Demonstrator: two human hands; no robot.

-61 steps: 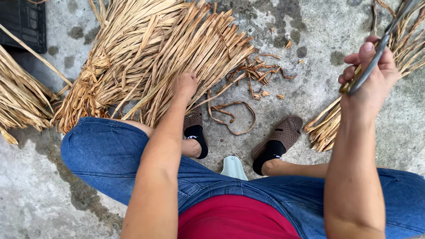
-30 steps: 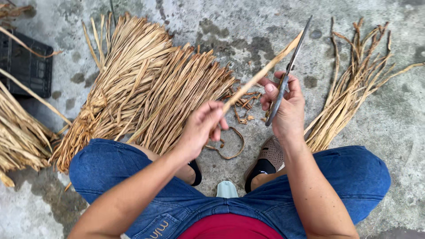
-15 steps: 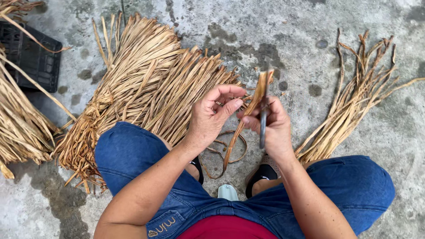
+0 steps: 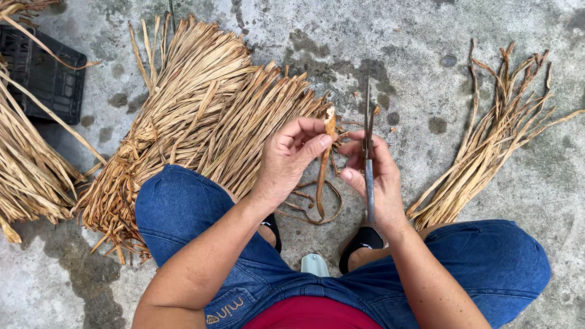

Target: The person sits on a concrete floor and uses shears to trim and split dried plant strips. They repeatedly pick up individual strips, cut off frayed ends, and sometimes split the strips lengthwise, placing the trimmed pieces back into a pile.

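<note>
My left hand (image 4: 291, 157) pinches the top of a single dried straw-coloured leaf strip (image 4: 323, 167) that hangs upright between both hands. My right hand (image 4: 373, 176) grips a pair of metal scissors (image 4: 368, 140), blades pointing away from me, and its fingertips touch the strip too. A large bundle of dried leaf strips (image 4: 195, 116) lies on the concrete in front of my left knee. A smaller bundle (image 4: 487, 146) lies to the right of my right knee.
Another heap of dried strips (image 4: 24, 164) sits at the far left, over a black plastic crate (image 4: 42, 76). Curled offcuts (image 4: 314, 207) lie between my feet. I sit low in blue jeans, black sandals on stained concrete (image 4: 396, 42).
My left hand picked one strip from the big bundle and brought it to my right hand. The scissors came in from the right, and both hands now hold the strip upright.
</note>
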